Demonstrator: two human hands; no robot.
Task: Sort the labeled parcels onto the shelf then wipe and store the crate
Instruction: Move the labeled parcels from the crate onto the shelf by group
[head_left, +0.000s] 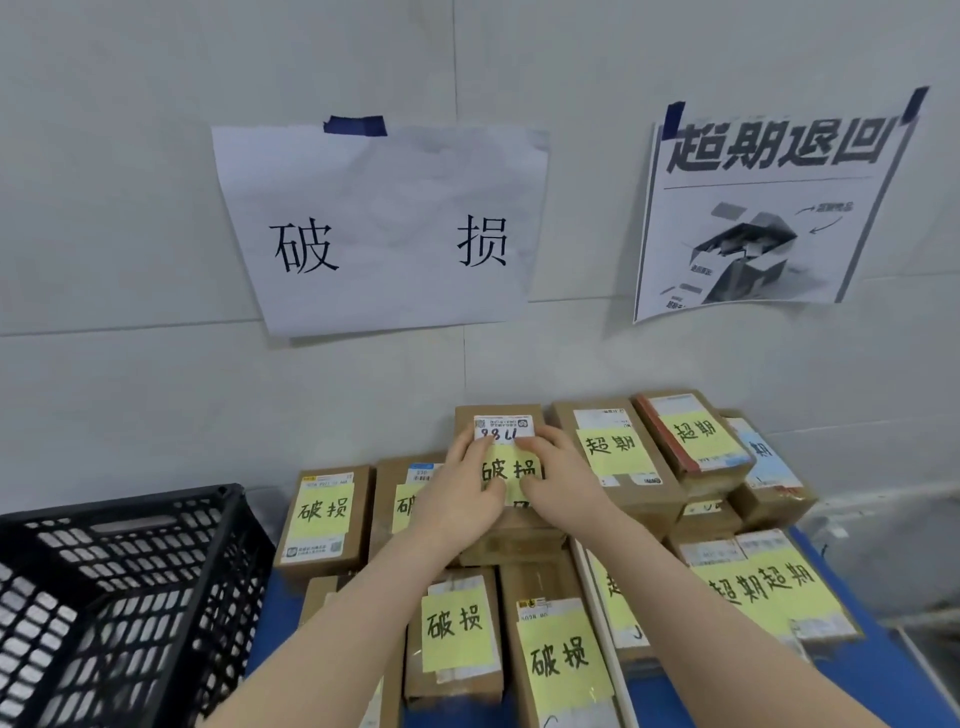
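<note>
Blue shelf (883, 670), against tiled wall: brown parcels with yellow notes, 破损 group at left under 破损 sign (382, 228), 超期 group at right under poster (769, 208). Top parcel (501, 415) of the 破损 stack: left hand (457, 499) and right hand (563, 480) both pressed flat on it, grip closed on its sides. Black crate (119, 587): at left, beside parcels.

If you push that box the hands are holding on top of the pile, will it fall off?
Probably not easily. The box looks like stiff cardboard lying flat on other boxes, so it should slide rather than roll. It sits high on the stack, though, so a hard shove might tip it off. Both the left hand and right hand steady it.
</note>
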